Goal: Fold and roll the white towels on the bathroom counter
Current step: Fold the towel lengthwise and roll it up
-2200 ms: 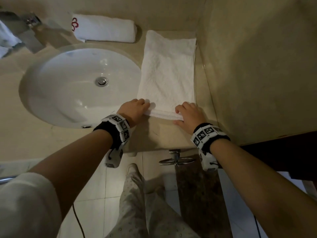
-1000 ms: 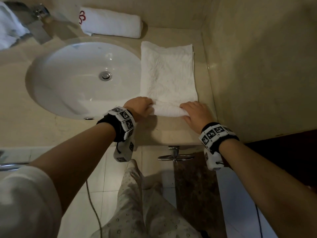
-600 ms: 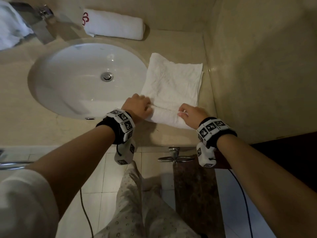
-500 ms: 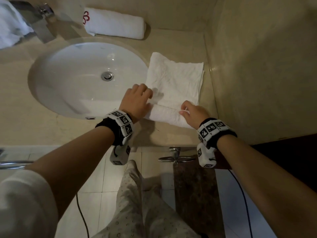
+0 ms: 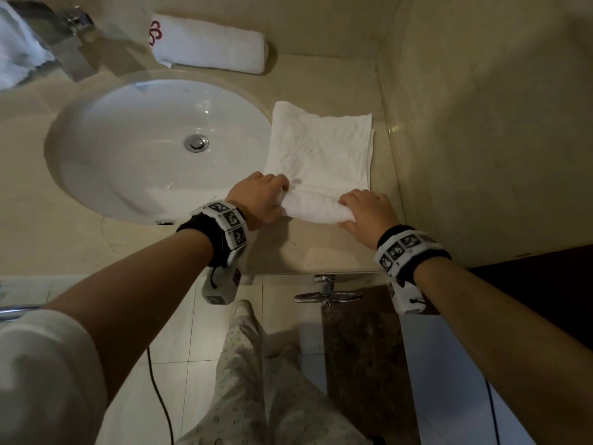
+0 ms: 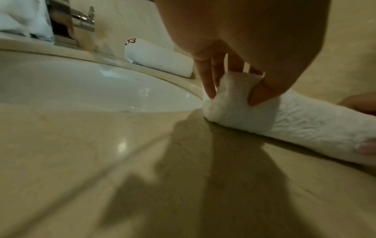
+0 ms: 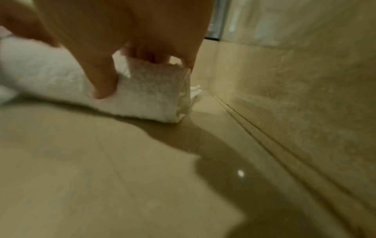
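A white towel (image 5: 321, 146) lies folded on the beige counter (image 5: 305, 248), right of the sink. Its near end is wound into a roll (image 5: 316, 207). My left hand (image 5: 260, 195) grips the roll's left end (image 6: 230, 96), thumb in front and fingers curled over the top. At the other end (image 7: 154, 90) my right hand (image 5: 365, 210) holds the roll the same way. The far part of the towel stays flat. A finished rolled towel (image 5: 208, 43) with a red logo lies against the back wall.
The white sink basin (image 5: 106, 162) fills the counter's left side, with a chrome tap (image 5: 69, 30) behind it. A tiled side wall (image 5: 481, 123) stands close to the towel's right edge. More white cloth (image 5: 16, 56) sits far left. The counter's front edge is just behind my wrists.
The roll has grown thicker and the flat part shorter. My left hand, spread flat over the towel half a second ago, has curled back onto the roll's left end.
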Tool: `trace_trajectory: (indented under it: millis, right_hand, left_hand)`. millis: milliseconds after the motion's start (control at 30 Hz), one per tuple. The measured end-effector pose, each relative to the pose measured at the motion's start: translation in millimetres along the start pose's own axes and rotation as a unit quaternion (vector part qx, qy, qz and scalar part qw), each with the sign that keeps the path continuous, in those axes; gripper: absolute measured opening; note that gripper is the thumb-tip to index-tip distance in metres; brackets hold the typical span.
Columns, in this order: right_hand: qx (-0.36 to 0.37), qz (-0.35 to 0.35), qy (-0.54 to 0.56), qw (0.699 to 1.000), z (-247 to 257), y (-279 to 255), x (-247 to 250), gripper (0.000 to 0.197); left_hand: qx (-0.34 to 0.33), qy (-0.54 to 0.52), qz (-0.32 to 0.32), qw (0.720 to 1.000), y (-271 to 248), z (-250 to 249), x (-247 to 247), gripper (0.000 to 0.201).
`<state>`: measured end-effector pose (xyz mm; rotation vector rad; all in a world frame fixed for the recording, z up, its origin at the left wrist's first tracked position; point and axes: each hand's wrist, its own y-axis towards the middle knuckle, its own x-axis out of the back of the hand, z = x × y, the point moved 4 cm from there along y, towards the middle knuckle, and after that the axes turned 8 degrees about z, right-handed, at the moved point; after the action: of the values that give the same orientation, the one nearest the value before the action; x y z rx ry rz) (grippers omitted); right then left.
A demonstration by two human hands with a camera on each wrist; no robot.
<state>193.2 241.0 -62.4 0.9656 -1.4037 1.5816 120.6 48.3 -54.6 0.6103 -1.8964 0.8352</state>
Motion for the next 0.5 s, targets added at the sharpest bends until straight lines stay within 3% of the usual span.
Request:
trace_trajectory:
  millis: [67,200,300,400,500]
  right_hand:
    - [-0.005,-0.001,0.058,0.998,-6.1,2.4,7.1,0.042]
    - [-0.013,0.063,0.159,0.985,-14.5,3.7,12.4,0.041]
    - [-0.035,0.037,0.257,0.965,-20.3,9.8,17.3,0.032]
    - [-0.064,0.024,0.266,0.962,-22.8,20.2,14.2,0.033]
    - [-0.111,-0.003,0.183,0.977,-20.3,27.2,14.4,0.036]
  left_hand:
    - [0.026,-0.054,-0.002,0.998,-0.8,1.9,2.5,0.036]
    - [0.081,-0.151,0.021,0.985,-1.8,10.5,4.4,0.036]
    - [0.103,-0.257,0.03,0.96,0.6,18.2,4.8,0.032]
    - [0.111,-0.277,-0.034,0.954,3.7,22.7,3.9,0.03]
    - [0.067,-0.161,-0.14,0.975,5.4,16.2,11.2,0.028]
